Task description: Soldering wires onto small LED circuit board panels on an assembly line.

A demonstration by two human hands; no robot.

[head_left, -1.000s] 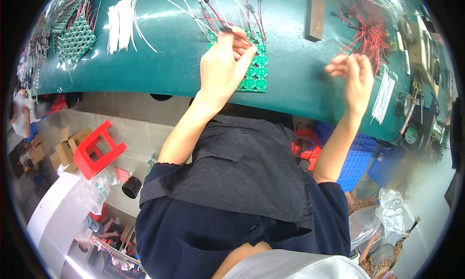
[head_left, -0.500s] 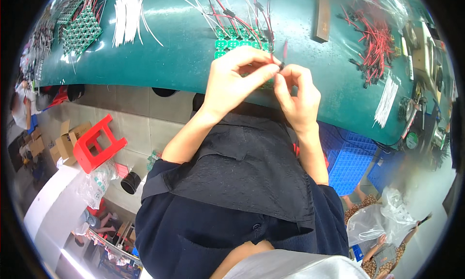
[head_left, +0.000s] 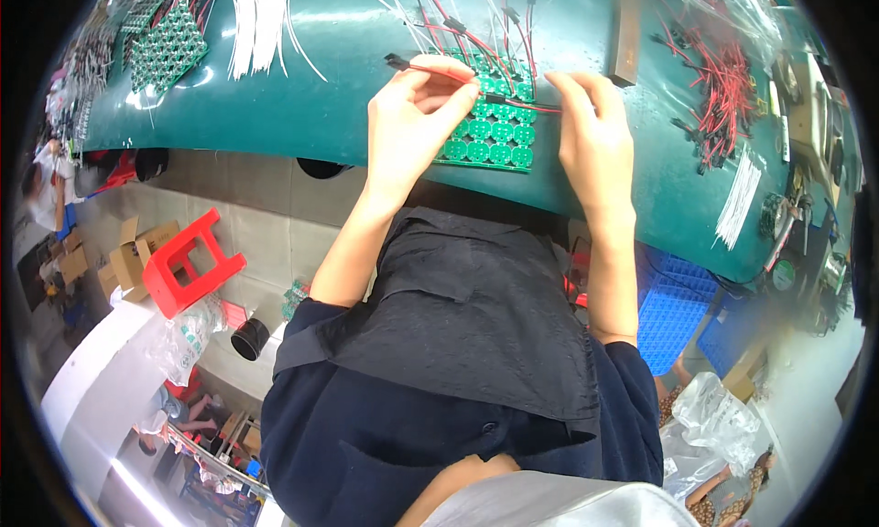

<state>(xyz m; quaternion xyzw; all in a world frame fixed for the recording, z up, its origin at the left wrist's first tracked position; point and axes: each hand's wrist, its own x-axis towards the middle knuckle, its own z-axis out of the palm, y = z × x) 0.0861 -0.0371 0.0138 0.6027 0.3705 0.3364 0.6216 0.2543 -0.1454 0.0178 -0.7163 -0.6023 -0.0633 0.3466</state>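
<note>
Change: hands are parting, right hand (head_left: 595, 133) sliding outward along the thin red wire with black connector (head_left: 430, 66).
Grip: left hand (head_left: 417, 124) is pinching it; right probably pinching too.
Place: over the green panel of round circuit boards (head_left: 490, 129).
Handling: light, limp; hold near the connector.

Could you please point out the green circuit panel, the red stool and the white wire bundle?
Circuit panel (head_left: 494, 141), head view, middle of its bare green boards.
Red stool (head_left: 188, 261), head view, its seat.
White wire bundle (head_left: 256, 23), head view, mid-length.

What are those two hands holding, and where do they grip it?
The left hand pinches a red wire near its black connector end. The right hand pinches another red wire by its end, over the green circuit panel.
</note>
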